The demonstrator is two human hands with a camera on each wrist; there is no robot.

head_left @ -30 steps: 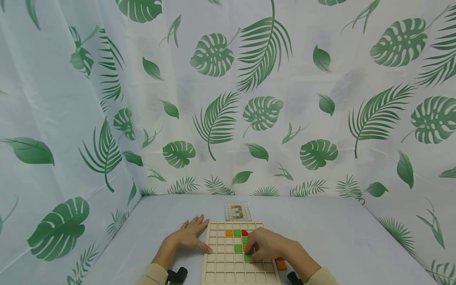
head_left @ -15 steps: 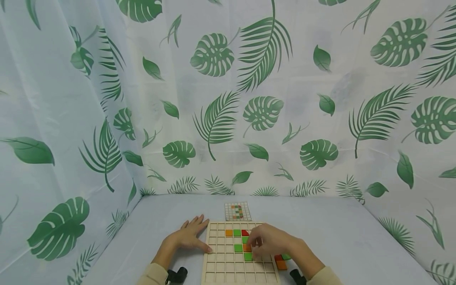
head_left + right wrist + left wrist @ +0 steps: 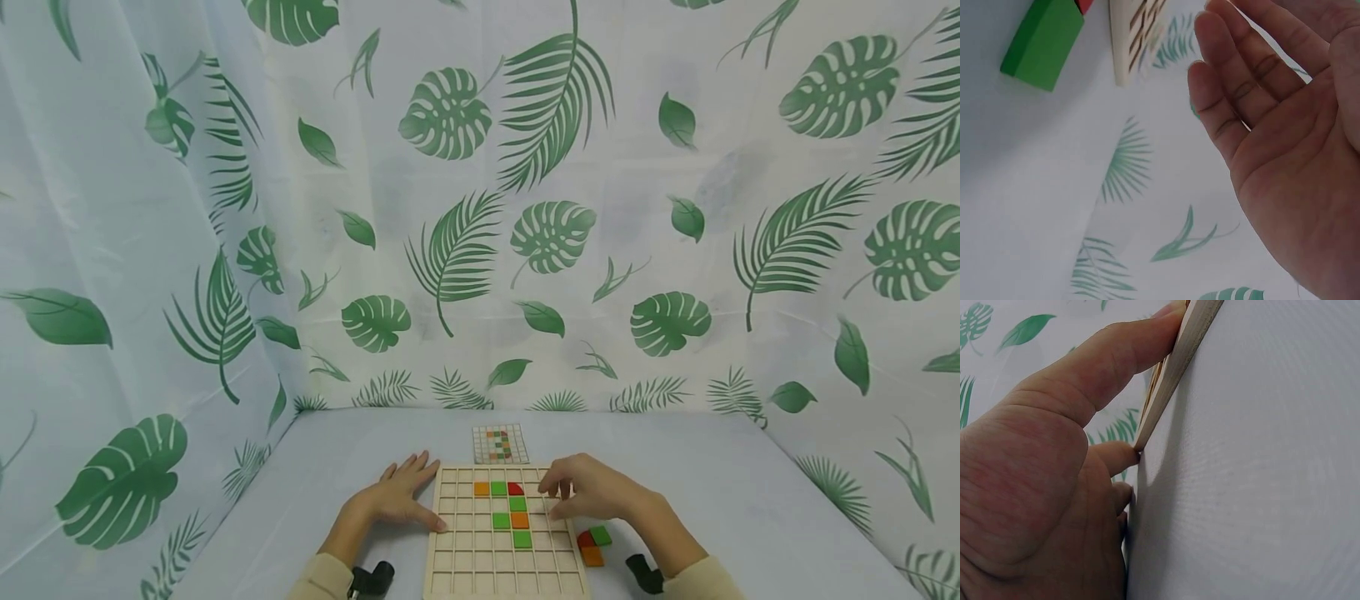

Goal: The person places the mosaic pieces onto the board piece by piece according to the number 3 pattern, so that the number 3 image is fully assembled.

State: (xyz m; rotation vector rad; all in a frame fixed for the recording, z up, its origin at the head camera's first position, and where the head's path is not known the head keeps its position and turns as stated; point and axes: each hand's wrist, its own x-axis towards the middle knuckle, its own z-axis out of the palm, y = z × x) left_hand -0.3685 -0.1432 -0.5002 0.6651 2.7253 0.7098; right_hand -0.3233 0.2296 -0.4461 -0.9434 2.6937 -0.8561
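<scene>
Landmark is the wooden grid board [image 3: 465, 563], flat on the white table [image 3: 720, 500] in front of me. Nearest, a black fitting sits at each of my cuffs, one left of the board [image 3: 372, 580] and one right of it [image 3: 643, 575]. Just beside the board's right edge lie three loose tiles: orange [image 3: 592, 557], red [image 3: 585, 540] and green [image 3: 601, 536]. My left hand [image 3: 397, 502] is spread wide, thumb on the board's left edge, index fingertip touching its side. My right hand [image 3: 588, 489] is over the board's right edge, fingers loosely bent, thumb and index well apart. On the board, near to far, I note a green tile [image 3: 522, 540]; an orange tile [image 3: 519, 521] with a green one to its left [image 3: 501, 521]; another green [image 3: 517, 504]; then a row of orange [image 3: 482, 489], green [image 3: 498, 489] and round-cornered red [image 3: 515, 489]. Just beyond the board lies a printed pattern card [image 3: 486, 454]; farther back hangs a leaf-print curtain [image 3: 480, 367]
</scene>
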